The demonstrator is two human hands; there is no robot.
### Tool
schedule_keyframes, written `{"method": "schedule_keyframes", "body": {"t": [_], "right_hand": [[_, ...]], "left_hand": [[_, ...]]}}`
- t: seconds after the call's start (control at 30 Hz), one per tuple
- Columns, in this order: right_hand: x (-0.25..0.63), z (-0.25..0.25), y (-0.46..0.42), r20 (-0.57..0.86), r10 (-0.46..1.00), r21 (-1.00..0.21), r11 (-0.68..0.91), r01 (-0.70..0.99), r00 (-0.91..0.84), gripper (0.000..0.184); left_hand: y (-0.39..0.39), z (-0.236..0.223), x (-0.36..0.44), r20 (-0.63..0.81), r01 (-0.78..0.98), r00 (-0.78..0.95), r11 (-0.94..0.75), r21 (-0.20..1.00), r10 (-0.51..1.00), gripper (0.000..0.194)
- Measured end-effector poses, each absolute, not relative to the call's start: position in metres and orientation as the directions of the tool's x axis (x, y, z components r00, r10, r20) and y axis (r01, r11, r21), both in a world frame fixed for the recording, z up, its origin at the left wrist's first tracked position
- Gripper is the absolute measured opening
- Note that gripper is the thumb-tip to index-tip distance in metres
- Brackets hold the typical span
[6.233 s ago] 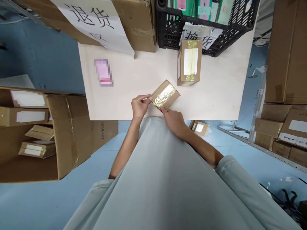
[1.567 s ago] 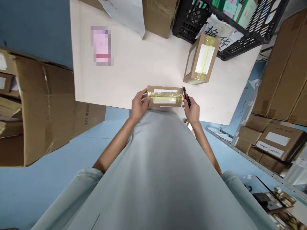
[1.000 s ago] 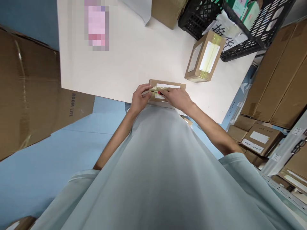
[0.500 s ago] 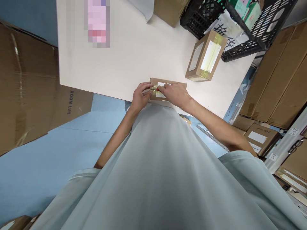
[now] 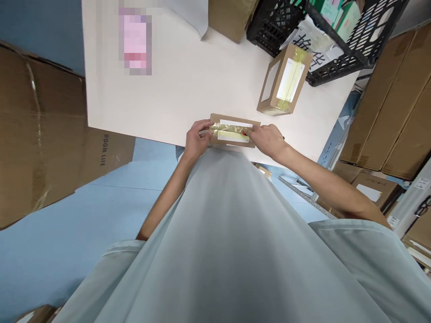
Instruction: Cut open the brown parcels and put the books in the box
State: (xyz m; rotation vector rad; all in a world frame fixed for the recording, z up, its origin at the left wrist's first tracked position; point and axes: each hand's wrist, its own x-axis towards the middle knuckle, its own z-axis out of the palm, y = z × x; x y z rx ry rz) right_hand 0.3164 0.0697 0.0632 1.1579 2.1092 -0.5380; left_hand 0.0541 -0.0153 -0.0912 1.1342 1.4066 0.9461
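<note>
A small cardboard box (image 5: 232, 138) with yellowish tape and a white label lies at the table's near edge. My left hand (image 5: 197, 140) grips its left end, thumb and fingers at the corners. My right hand (image 5: 267, 138) is closed around a small box cutter (image 5: 244, 133) at the box's right end; only a bit of red shows, the rest is hidden in the fingers. A dark slit line runs along the tape, between the two hands.
A second taped carton (image 5: 284, 80) stands on the white table (image 5: 168, 98), beside a black plastic crate (image 5: 357, 63) holding green and white packages. A brown carton (image 5: 230, 18) sits at the back. Large boxes (image 5: 50, 134) stand left; more are stacked right.
My right hand has slid rightward along the box with the cutter, from near the left end to the right end. My left hand stays at the left end. The view has shifted slightly.
</note>
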Motion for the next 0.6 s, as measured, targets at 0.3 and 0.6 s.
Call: {"method": "schedule_keyframes", "body": {"t": [0.3,0.6], "right_hand": [[0.402,0.070,0.048,-0.715,0.651,0.037,0.399,0.916,-0.254,0.050],[0.419,0.010,0.024,-0.653,0.728,-0.108,0.183,0.977,-0.209,0.040]], "left_hand": [[-0.009,-0.081,0.061,-0.254,0.244,-0.017,0.251,0.937,0.967,0.040],[-0.005,-0.079,0.056,-0.283,0.281,-0.010,0.275,0.919,0.959,0.037]]}}
